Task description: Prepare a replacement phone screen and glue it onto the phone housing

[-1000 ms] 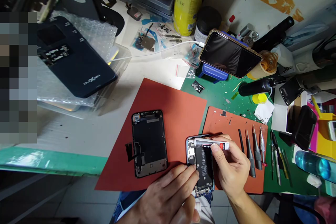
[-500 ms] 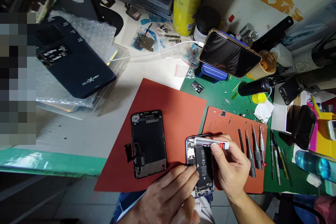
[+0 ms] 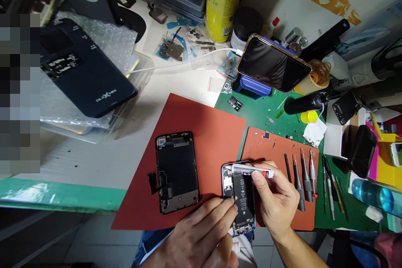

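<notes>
My right hand (image 3: 278,201) pinches a slim grey glue tube (image 3: 248,169) with a red and white label. The tube lies nearly level, its nozzle at the top left rim of an opened phone (image 3: 243,205). Inside that phone, the black battery and small boards are bare. My left hand (image 3: 202,232) lies over the phone's lower left edge, fingers together and holding it; part of the frame is hidden beneath them. To the left, a detached phone screen (image 3: 178,167) rests inner side up on a red mat (image 3: 207,121), its flex cable sticking out leftward.
Several screwdrivers (image 3: 298,184) lie on a smaller red mat (image 3: 257,146), with tweezers (image 3: 329,192) beside it. A phone (image 3: 274,63) leans on a blue stand behind. Left are a dark blue phone-shaped panel (image 3: 91,71) and bubble wrap. A yellow can (image 3: 224,4) stands at the back.
The view has shifted very slightly. Both hands, the tube and the phone keep the same positions relative to each other.
</notes>
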The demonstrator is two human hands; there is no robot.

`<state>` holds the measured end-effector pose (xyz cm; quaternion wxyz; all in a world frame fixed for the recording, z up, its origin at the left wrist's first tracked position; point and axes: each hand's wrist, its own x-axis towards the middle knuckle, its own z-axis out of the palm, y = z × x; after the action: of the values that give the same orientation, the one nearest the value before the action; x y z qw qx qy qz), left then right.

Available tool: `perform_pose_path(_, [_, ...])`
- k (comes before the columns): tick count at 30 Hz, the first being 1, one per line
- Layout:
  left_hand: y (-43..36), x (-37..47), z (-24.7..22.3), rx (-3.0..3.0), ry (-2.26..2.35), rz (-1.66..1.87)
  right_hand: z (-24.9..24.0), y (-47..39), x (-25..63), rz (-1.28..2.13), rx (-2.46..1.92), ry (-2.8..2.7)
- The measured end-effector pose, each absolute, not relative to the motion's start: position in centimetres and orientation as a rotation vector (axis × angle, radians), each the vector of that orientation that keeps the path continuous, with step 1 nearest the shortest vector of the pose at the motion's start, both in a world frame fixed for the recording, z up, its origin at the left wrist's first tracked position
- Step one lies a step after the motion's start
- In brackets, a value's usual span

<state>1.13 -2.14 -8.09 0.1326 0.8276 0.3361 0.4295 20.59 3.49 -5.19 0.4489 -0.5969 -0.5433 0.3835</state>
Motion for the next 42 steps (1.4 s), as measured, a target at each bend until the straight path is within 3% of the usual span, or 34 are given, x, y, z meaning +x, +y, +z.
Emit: perform_pose_path(42, [-2.63,1.08,-8.24,2.358,0.99,1.228,-5.23,3.52,20.62,0.846,-1.465,-1.409])
